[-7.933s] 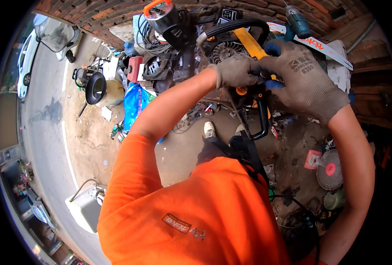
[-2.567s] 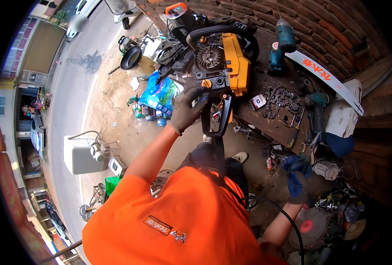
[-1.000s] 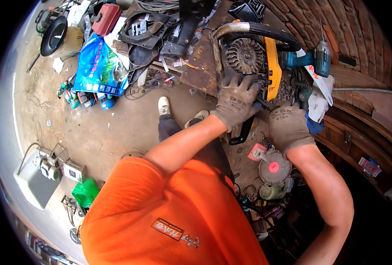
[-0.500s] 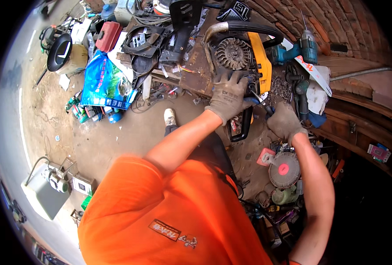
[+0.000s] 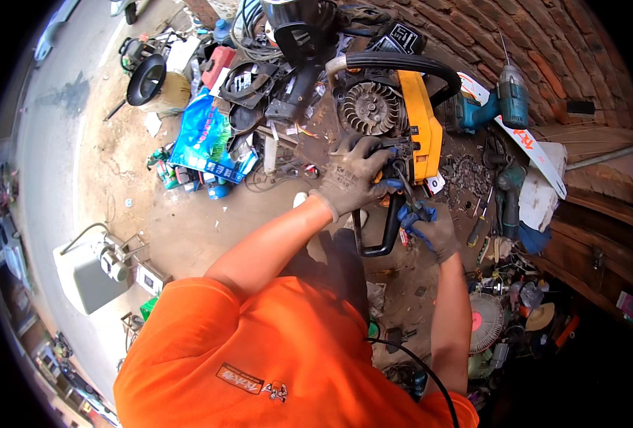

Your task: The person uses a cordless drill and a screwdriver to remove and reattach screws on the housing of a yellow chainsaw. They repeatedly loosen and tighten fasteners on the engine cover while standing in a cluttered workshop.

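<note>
A chainsaw (image 5: 425,135) with a yellow cover lies on the bench, its finned flywheel (image 5: 368,108) bare. Over the saw's near edge, just below the flywheel, my gloved left hand (image 5: 352,177) curls its fingers and grips the body. My gloved right hand (image 5: 433,230) is closed round a slim dark metal hand tool (image 5: 406,180); its exact kind is unclear. This tool's front end reaches the saw body beside my left thumb, where the contact point is hidden. Below both hands juts the saw's black rear handle (image 5: 386,239).
Right of the saw are a blue cordless drill (image 5: 513,100), a white guide bar (image 5: 534,157), a screwdriver (image 5: 479,221) and a dark-green power tool (image 5: 509,189). A brick wall (image 5: 545,60) stands behind. Removed-looking black covers (image 5: 249,82) and a blue bag (image 5: 202,139) lie left.
My right hand has come left and lower, closer to my left hand, with the tool now at the saw body. The whole view has shifted, uncovering the screwdriver on the bench.
</note>
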`<move>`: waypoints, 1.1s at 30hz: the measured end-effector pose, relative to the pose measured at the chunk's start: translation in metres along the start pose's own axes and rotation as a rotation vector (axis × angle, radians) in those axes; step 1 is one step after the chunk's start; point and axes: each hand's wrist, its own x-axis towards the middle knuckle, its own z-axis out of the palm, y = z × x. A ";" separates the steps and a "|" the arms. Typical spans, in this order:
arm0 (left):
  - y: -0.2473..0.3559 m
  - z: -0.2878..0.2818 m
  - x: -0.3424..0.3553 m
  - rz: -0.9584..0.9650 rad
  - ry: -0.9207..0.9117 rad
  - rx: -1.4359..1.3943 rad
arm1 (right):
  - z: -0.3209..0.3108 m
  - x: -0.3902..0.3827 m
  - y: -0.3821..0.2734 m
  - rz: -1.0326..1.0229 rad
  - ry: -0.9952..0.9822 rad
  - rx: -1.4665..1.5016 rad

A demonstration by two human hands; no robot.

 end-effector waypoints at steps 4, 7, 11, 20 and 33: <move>0.002 -0.001 0.000 -0.028 0.004 0.067 | -0.014 -0.004 -0.017 0.009 -0.076 -0.292; 0.002 -0.002 0.001 -0.055 -0.020 0.032 | -0.005 -0.028 -0.045 -0.088 0.042 -0.589; 0.004 0.006 0.002 -0.073 0.033 0.070 | -0.006 -0.053 -0.071 -0.063 0.163 -0.793; -0.002 0.015 0.001 -0.026 0.083 0.015 | 0.005 -0.059 -0.069 0.249 -0.208 0.568; -0.010 0.013 0.000 -0.045 0.010 -0.119 | 0.064 -0.065 -0.088 0.345 0.005 1.002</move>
